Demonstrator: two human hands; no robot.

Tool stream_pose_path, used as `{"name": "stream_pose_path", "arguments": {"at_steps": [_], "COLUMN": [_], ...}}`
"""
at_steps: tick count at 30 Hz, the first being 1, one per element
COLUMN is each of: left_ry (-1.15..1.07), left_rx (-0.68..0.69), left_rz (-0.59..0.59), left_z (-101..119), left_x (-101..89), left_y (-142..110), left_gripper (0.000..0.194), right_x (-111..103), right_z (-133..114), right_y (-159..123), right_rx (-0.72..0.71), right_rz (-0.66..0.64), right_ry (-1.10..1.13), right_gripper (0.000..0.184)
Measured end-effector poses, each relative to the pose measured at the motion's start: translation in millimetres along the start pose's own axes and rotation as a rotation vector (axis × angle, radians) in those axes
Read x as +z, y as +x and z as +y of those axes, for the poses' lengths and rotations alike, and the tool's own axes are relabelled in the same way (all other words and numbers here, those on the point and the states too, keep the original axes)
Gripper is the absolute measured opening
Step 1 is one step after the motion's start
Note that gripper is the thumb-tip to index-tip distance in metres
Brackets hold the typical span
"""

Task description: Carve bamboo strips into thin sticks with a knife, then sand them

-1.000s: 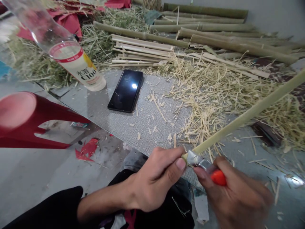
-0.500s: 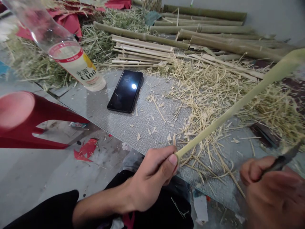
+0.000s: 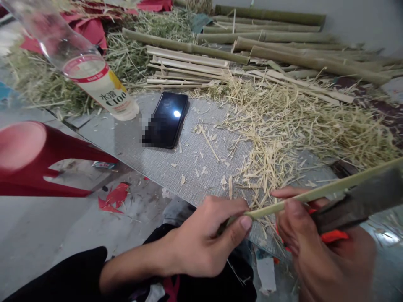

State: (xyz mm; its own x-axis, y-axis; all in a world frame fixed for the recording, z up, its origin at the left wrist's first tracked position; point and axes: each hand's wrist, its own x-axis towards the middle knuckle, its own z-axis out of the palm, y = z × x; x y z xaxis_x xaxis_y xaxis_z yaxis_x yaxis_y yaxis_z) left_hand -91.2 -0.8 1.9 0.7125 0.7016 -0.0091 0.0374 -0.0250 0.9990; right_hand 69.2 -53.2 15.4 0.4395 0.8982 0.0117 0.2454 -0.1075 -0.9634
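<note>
Bamboo strip (image 3: 315, 193) is pinched by left hand (image 3: 204, 243) fingers for steadiness while a knife (image 3: 355, 205) is gripped by the right hand (image 3: 321, 251).

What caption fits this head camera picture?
Left hand grips a bamboo strip while right hand holds an orange-handled knife.

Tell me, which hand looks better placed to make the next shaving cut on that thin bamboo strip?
Probably the right hand: it already holds the orange-handled knife against the bamboo strip. The left hand pinches the strip's near end, steadying it.
</note>
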Motion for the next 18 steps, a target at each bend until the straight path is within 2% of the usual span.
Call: {"name": "stream_pose_path", "arguments": {"at_steps": [4,8,12,18], "left_ry": [-0.042,-0.199,-0.416,-0.486], "left_rx": [-0.042,-0.084,-0.133,-0.150], "left_rz": [0.028,0.106,0.109,0.127], "left_z": [1,-1,-5,-4], "left_x": [-2.6,-2.6,-0.8,-2.0], "left_y": [0,0,0,1], "left_gripper": [0.035,0.035,0.033,0.031], "right_x": [4,2,-1,1], "right_z": [0,9,16,15], "right_y": [5,8,10,11], "right_rx": [0.106,0.057,0.047,0.042], "right_rz": [0.153,0.106,0.083,0.082], "right_ry": [0.117,0.210,0.197,0.188], "right_gripper": [0.025,0.017,0.015,0.018]}}
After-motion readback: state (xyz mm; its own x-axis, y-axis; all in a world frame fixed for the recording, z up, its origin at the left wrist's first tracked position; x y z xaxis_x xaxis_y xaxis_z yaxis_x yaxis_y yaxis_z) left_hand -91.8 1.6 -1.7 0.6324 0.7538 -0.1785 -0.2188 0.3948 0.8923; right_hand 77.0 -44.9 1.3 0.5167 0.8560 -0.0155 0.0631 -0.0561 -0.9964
